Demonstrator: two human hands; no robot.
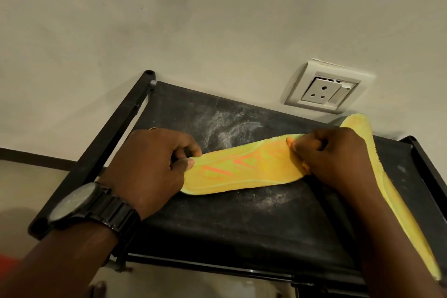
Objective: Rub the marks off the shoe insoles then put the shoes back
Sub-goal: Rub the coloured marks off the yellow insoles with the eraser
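A yellow insole (242, 169) with orange lines lies across the dusty black fabric top of a shoe rack (229, 220). My left hand (150, 167), with a black watch on its wrist, pinches the insole's left end between thumb and fingers. My right hand (331, 157) grips the insole's right end with curled fingers. A second yellow insole (387, 191) lies along the rack's right side, partly under my right forearm. No shoes are in view.
The rack stands against a pale wall with a white power socket (324, 89) just above its back right edge. White dust patches (227, 126) mark the fabric. The rack's black frame bars (116, 128) run along its left and front.
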